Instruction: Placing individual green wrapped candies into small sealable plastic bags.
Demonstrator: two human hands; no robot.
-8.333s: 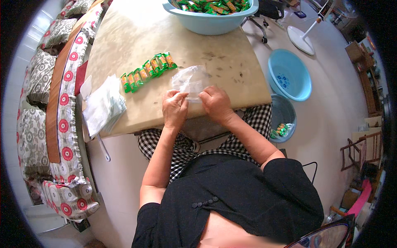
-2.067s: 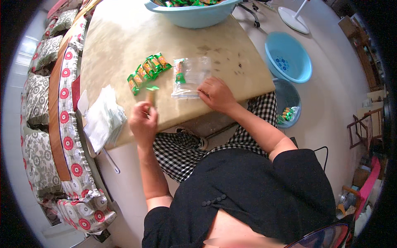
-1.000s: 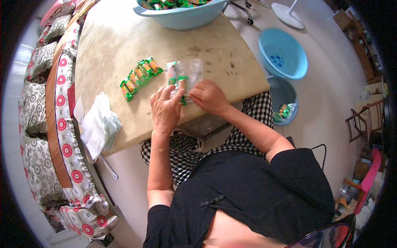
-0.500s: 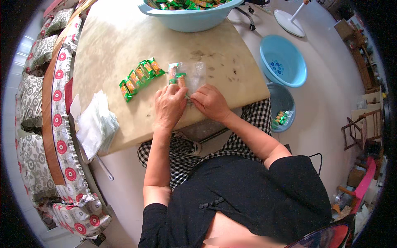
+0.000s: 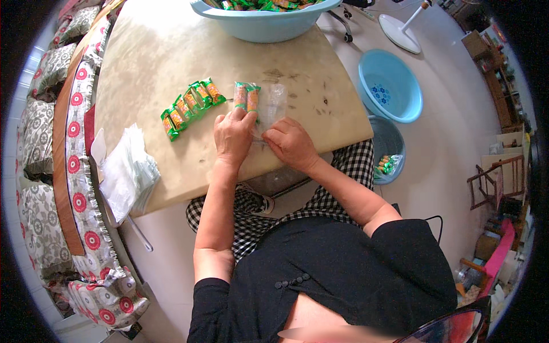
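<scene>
A clear plastic bag (image 5: 276, 103) lies flat on the table in front of me. Two small green and orange wrapped snack packets (image 5: 246, 96) sit side by side in its left part. My left hand (image 5: 232, 137) is closed at their near ends, with its fingertips against the packets. The near edge of the bag is pinched by my right hand (image 5: 290, 142), thumb and fingers together. To the left of the bag, several similar packets (image 5: 191, 105) form a slanting row on the bare tabletop. My fingers hide the bag's near end.
A light blue basin (image 5: 269, 27) heaped with packets stands at the table's far edge. A stack of clear bags (image 5: 130, 177) hangs at the left edge. On the floor to the right are a blue basin (image 5: 400, 111) and a greyish basin (image 5: 394, 134) holding some packets. A patterned sofa (image 5: 71, 171) runs along the left.
The second packet has moved away from me, further into the bag, and now lies level beside the first. My left hand has shifted slightly nearer to me; my right hand stays at the bag's edge.
</scene>
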